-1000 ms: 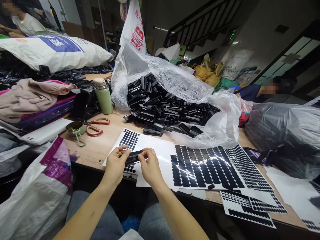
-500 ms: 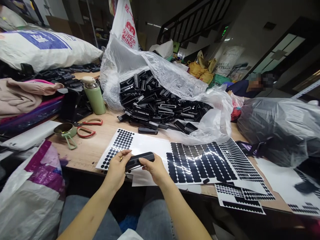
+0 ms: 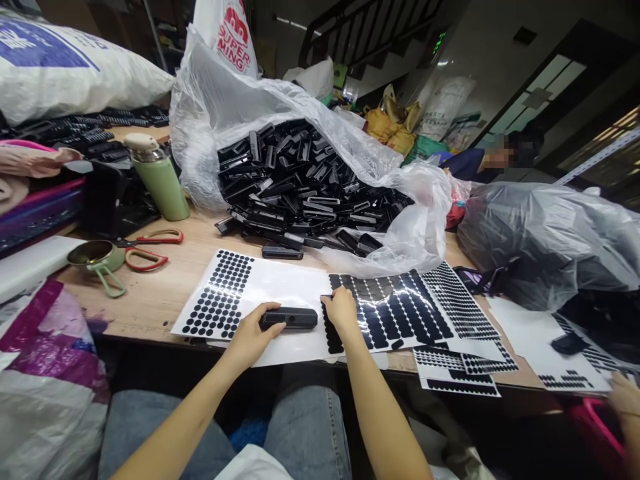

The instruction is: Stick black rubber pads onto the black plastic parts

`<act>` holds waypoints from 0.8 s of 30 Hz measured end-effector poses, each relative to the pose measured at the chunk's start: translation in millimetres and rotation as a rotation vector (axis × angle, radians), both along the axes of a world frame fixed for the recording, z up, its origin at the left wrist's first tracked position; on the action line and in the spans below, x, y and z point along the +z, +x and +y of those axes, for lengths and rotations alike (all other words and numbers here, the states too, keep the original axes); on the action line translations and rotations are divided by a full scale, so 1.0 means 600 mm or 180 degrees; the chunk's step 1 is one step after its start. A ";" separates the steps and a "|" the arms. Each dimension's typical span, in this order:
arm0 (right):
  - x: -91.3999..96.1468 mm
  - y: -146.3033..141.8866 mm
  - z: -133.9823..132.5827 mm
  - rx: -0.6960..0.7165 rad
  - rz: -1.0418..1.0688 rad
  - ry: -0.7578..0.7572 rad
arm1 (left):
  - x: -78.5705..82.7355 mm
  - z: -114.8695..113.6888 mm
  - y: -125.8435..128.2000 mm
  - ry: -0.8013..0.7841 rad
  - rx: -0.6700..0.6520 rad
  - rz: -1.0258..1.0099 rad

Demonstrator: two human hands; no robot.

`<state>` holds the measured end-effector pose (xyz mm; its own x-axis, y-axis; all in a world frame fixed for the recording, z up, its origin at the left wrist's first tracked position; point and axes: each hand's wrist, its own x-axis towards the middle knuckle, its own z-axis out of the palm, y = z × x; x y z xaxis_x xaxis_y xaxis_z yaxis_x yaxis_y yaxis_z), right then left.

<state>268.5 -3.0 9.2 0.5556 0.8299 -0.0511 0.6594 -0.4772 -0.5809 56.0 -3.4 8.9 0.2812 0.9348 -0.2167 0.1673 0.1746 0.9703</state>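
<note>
My left hand point(image 3: 255, 333) grips one end of a long black plastic part point(image 3: 290, 318), holding it just above the white sticker sheet point(image 3: 280, 290) at the table's front edge. My right hand point(image 3: 343, 310) has let go of the part and rests its bent fingertips on the upper left corner of the sheet of black oval stickers point(image 3: 395, 310). Whether it pinches a sticker I cannot make out. A sheet patch of round black dots point(image 3: 220, 303) lies left of my left hand.
A big clear bag spills a heap of black plastic parts point(image 3: 300, 193) behind the sheets. A green flask point(image 3: 157, 177), red scissors point(image 3: 150, 247) and a green cup point(image 3: 97, 257) stand at the left. More sticker sheets point(image 3: 460, 320) and a grey bag point(image 3: 545, 240) lie right. Another person's hand point(image 3: 625, 400) shows at lower right.
My right hand released the black part and moved right onto the oval sticker sheet. My left hand keeps the part and has lowered it toward the table. The view shifted right.
</note>
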 end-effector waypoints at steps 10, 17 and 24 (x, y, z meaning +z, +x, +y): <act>0.022 -0.005 -0.017 -0.0052 0.0316 0.0461 | -0.019 0.001 -0.007 -0.0030 0.0146 0.0046; 0.034 -0.082 -0.046 0.0682 0.2077 0.0569 | -0.025 0.001 -0.002 0.0079 0.0242 0.0105; 0.025 -0.148 -0.070 0.0425 0.2092 0.0832 | -0.038 -0.008 0.004 -0.0072 0.0468 -0.0157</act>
